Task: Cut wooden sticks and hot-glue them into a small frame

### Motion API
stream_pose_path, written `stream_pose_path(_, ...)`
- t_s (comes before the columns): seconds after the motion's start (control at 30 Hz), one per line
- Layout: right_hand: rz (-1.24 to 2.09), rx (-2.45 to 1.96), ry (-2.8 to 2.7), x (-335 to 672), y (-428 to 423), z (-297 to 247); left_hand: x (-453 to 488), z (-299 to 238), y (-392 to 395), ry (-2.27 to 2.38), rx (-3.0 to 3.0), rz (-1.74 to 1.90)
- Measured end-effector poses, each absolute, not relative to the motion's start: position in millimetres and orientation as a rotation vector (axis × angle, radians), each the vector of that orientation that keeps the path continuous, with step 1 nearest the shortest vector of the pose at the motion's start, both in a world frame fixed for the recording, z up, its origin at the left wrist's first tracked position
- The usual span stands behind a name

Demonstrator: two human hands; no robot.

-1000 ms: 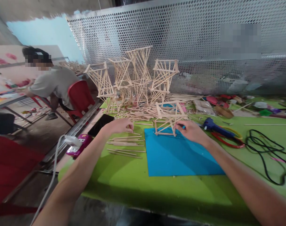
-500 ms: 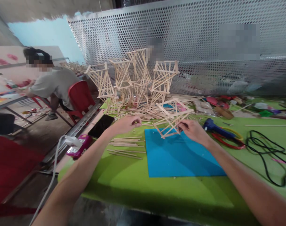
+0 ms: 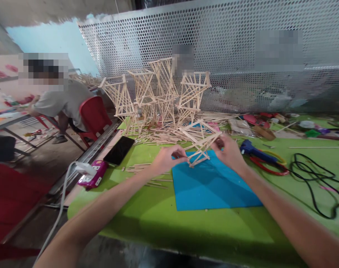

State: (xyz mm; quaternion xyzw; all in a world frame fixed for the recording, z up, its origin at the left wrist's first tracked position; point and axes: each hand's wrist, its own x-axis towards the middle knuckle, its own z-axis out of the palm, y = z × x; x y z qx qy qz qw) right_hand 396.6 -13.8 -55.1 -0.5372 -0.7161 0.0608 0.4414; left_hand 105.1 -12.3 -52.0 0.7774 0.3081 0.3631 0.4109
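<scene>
Over a blue sheet (image 3: 211, 190) I hold a small open frame of thin wooden sticks (image 3: 200, 144), tilted. My left hand (image 3: 170, 159) is closed, with thumb and fingertips pinched at the frame's lower left corner. At the right side, my right hand (image 3: 227, 150) grips the same frame, its fingers bent round the corner there; part of that corner is hidden. Several loose sticks (image 3: 138, 168) lie under and beside my left forearm. Behind the frame spreads a pile of sticks (image 3: 163, 136).
Tall stick structures (image 3: 165, 83) stand at the back before a perforated metal screen (image 3: 227, 44). A blue glue gun (image 3: 254, 152) and a black cord (image 3: 311, 178) lie right. Left are a phone (image 3: 119, 150) and a purple power strip (image 3: 93, 175). A person (image 3: 64, 95) sits beyond.
My left hand has moved right and down, from above the loose sticks to the frame's lower left corner. My right hand has shifted slightly up on the frame's right side.
</scene>
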Motion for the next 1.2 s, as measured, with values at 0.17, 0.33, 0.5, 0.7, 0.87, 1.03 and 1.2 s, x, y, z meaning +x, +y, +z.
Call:
stream_pose_path(0.17, 0.125, -1.200, -1.784, 394, -47, -30, 111, -56, -16, 0.714, 1.859, 1.002)
stream_pose_path(0.33, 0.329, -1.172, -1.934, 384, -53, -26, 115, -59, -19, 0.727, 1.813, 1.055)
stream_pose_path(0.5, 0.530, -1.182, -1.916, 375, -50, -33, 116, -56, -22, 0.826, 1.777, 1.097)
stream_pose_path(0.7, 0.712, -1.155, -1.706, 355, -50, -43, 120, -59, -20, 0.850, 1.819, 1.114)
stream_pose_path(0.87, 0.797, -1.091, -1.649, 342, -50, -44, 121, -62, -17, 0.909, 1.900, 1.094)
stream_pose_path(1.03, 0.785, -1.137, -1.588, 345, -43, -51, 112, -58, -9, 0.978, 2.124, 0.993)
stream_pose_path(1.2, 0.900, -1.090, -1.465, 354, -36, -60, 103, -57, 5, 0.975, 2.490, 0.944)
